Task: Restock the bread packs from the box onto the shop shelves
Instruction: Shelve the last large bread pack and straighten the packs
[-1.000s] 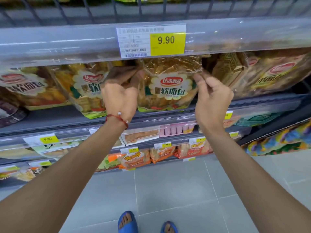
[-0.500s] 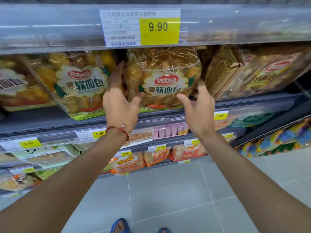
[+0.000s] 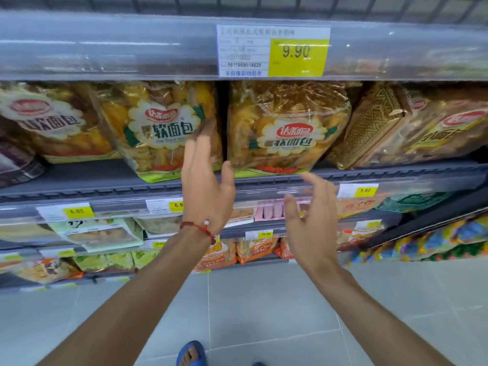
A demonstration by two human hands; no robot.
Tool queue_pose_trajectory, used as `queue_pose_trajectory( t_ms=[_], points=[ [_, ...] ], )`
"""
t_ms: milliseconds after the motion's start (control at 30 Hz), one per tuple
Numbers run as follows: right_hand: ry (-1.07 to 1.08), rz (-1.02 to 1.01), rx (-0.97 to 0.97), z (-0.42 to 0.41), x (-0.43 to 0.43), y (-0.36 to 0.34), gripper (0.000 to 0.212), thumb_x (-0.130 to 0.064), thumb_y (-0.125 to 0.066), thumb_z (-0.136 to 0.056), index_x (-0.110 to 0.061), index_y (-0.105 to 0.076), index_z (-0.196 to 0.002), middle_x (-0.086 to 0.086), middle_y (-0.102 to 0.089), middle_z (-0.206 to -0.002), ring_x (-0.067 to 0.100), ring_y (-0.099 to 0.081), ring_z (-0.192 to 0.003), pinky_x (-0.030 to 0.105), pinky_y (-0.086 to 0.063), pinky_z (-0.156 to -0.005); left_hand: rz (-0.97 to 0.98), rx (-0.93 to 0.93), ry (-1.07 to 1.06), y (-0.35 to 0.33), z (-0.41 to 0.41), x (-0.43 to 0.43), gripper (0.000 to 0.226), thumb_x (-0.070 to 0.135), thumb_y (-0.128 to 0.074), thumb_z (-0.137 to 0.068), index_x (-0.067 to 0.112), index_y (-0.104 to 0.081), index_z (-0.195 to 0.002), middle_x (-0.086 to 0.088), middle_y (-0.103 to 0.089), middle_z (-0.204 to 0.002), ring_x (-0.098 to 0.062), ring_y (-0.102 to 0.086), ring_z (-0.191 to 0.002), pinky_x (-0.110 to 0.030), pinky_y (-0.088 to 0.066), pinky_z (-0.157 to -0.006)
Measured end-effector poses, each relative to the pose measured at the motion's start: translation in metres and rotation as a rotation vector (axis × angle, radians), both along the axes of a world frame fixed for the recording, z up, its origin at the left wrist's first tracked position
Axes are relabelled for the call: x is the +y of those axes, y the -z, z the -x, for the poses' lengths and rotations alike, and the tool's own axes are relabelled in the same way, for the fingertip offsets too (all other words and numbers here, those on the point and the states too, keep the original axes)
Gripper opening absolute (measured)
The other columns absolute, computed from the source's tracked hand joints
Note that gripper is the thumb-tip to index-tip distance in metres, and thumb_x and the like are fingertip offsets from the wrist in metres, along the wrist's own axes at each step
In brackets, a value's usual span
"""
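Observation:
A yellow bread pack [image 3: 287,128] with a red logo stands upright on the grey shelf [image 3: 105,183], under the 9.90 price tag. A second, like pack [image 3: 155,128] leans beside it on the left. My left hand [image 3: 208,178], with a red cord on the wrist, is open, its fingertips by the right edge of the left pack. My right hand [image 3: 311,215] is open and empty, below and in front of the middle pack, apart from it. No box is in view.
More bread packs fill the same shelf at far left [image 3: 45,122] and at right [image 3: 412,125]. Lower shelves hold smaller snack packs [image 3: 105,233]. A clear price rail [image 3: 132,46] fronts the shelf above. Grey floor tiles and my blue sandal [image 3: 191,352] lie below.
Both hands let go of the middle bread pack and drew back and down from it; the pack now stands alone on the shelf. The view has shifted left.

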State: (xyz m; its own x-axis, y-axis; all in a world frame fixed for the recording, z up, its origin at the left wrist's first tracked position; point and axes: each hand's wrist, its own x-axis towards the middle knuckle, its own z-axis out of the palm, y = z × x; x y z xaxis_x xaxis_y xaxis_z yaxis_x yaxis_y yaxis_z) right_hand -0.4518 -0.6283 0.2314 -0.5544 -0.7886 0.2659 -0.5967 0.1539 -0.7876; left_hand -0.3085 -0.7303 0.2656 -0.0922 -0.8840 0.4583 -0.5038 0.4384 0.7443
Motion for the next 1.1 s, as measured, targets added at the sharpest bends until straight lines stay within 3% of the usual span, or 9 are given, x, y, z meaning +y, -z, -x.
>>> queue_pose_trajectory(
  t_ms=[200,400,500,600,733,800,933,1000,1100],
  points=[
    [-0.241,0.077,0.004,-0.054,-0.032,-0.021,0.031,-0.016,-0.057,-0.103,-0.016,-0.059,-0.134,-0.007,-0.056,-0.128,0.012,-0.056,-0.124,0.043,-0.050,-0.105,0.039,0.079,-0.216,-0.017,-0.061,-0.012,0.029,0.006,-0.056,-0.089,0.003,-0.056,-0.118,-0.005,-0.047,-0.109,-0.021,-0.053,-0.098,-0.035,-0.054,-0.085],
    [-0.233,0.105,-0.014,-0.092,-0.092,-0.061,0.050,-0.017,-0.056,-0.103,-0.019,-0.047,-0.151,-0.001,-0.058,-0.125,0.020,-0.056,-0.123,0.031,-0.044,-0.105,0.034,0.124,-0.403,-0.047,-0.107,-0.053,0.056,0.019,-0.067,-0.083,0.004,-0.047,-0.133,-0.013,-0.044,-0.136,-0.013,-0.041,-0.121,0.001,-0.022,-0.100],
    [-0.195,0.095,0.068,-0.104,-0.116,-0.071,0.055,-0.021,-0.057,-0.103,-0.019,-0.040,-0.156,0.006,-0.057,-0.143,0.024,-0.062,-0.110,0.028,-0.049,-0.095,0.010,0.166,-0.322,-0.042,-0.120,-0.074,0.051,0.029,-0.068,-0.085,0.010,-0.053,-0.130,-0.012,-0.051,-0.135,-0.021,-0.049,-0.123,-0.021,-0.036,-0.110],
    [-0.122,0.114,0.033,-0.114,-0.135,-0.071,0.049,-0.025,-0.061,-0.103,-0.013,-0.047,-0.148,0.008,-0.054,-0.147,0.025,-0.058,-0.123,0.025,-0.042,-0.098,-0.028,0.280,-0.236,-0.035,-0.128,-0.087,0.034,0.038,-0.070,-0.085,0.020,-0.063,-0.114,-0.004,-0.066,-0.116,-0.024,-0.063,-0.108,-0.042,-0.049,-0.095],
    [-0.019,0.181,0.015,-0.125,-0.150,-0.065,0.032,-0.020,-0.059,-0.101,-0.006,-0.058,-0.130,0.012,-0.060,-0.127,0.027,-0.060,-0.112,0.042,-0.051,-0.094,-0.003,0.389,-0.220,-0.037,-0.136,-0.095,0.014,0.024,-0.073,-0.082,0.025,-0.067,-0.095,-0.004,-0.073,-0.097,-0.018,-0.070,-0.090,-0.040,-0.056,-0.084],
    [0.024,0.149,-0.009,-0.128,-0.151,-0.064,0.029,-0.016,-0.054,-0.100,-0.011,-0.062,-0.127,0.009,-0.061,-0.130,0.024,-0.060,-0.117,0.039,-0.051,-0.098,-0.020,0.405,-0.204,-0.037,-0.141,-0.098,0.011,0.019,-0.073,-0.083,0.016,-0.072,-0.094,-0.004,-0.073,-0.095,-0.015,-0.071,-0.087,-0.037,-0.057,-0.083],
    [0.062,0.293,-0.010,-0.127,-0.147,-0.063,0.008,-0.013,-0.059,-0.099,-0.014,-0.066,-0.097,0.008,-0.068,-0.106,0.015,-0.059,-0.089,0.028,-0.042,-0.076,-0.046,0.445,-0.137,-0.038,-0.150,-0.100,0.014,0.009,-0.071,-0.085,0.011,-0.076,-0.098,-0.008,-0.073,-0.098,-0.007,-0.070,-0.086,-0.021,-0.054,-0.080],
    [0.085,0.262,0.037,-0.125,-0.143,-0.064,0.009,-0.019,-0.061,-0.101,-0.015,-0.068,-0.097,0.004,-0.070,-0.101,0.009,-0.055,-0.082,0.021,-0.034,-0.068,-0.049,0.454,-0.091,-0.040,-0.152,-0.100,0.017,0.006,-0.069,-0.087,0.009,-0.075,-0.103,-0.011,-0.072,-0.101,0.003,-0.067,-0.083,-0.013,-0.050,-0.080],
    [0.080,0.290,0.028,-0.125,-0.135,-0.064,0.015,-0.022,-0.059,-0.103,-0.012,-0.070,-0.100,0.005,-0.071,-0.095,0.011,-0.054,-0.076,0.026,-0.034,-0.064,-0.037,0.444,-0.072,-0.042,-0.154,-0.098,0.018,0.007,-0.067,-0.090,0.007,-0.075,-0.105,-0.010,-0.072,-0.102,0.000,-0.066,-0.088,-0.016,-0.051,-0.086]
  ],
)
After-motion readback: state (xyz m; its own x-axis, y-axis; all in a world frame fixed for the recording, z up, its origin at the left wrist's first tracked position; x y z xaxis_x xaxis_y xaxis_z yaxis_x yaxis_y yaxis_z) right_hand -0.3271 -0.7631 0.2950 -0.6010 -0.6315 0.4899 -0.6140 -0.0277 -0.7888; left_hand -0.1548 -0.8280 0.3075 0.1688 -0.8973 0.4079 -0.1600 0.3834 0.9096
